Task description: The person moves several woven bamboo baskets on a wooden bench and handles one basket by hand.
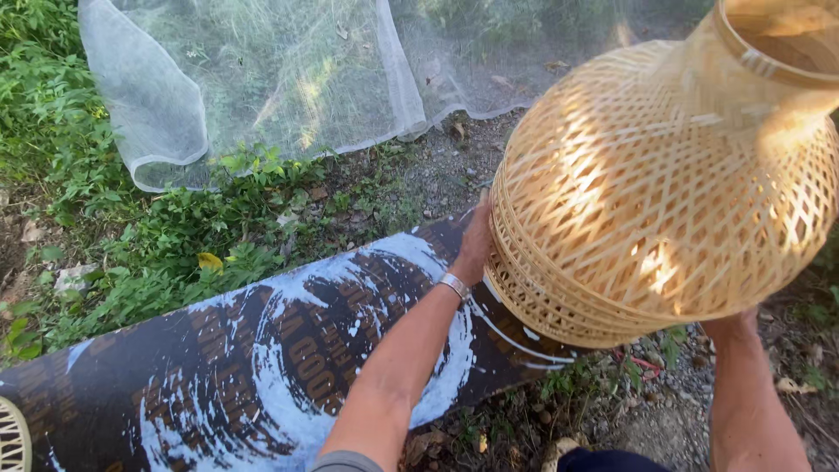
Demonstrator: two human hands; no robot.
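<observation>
A large woven bamboo basket (673,183), bell-shaped with a narrow neck at the top right, is lifted above the ground. My left hand (476,245) grips its lower left rim; a metal bracelet sits on that wrist. My right hand (730,325) holds the underside of the rim at the lower right, mostly hidden by the basket. Below the basket lies a dark board (245,367) smeared with white paste.
A white fine-mesh net (262,79) is spread over grass at the top. Green weeds (131,236) cover the left side. Gravel and dry leaves lie at the right. Part of another woven piece (10,437) shows at the bottom left corner.
</observation>
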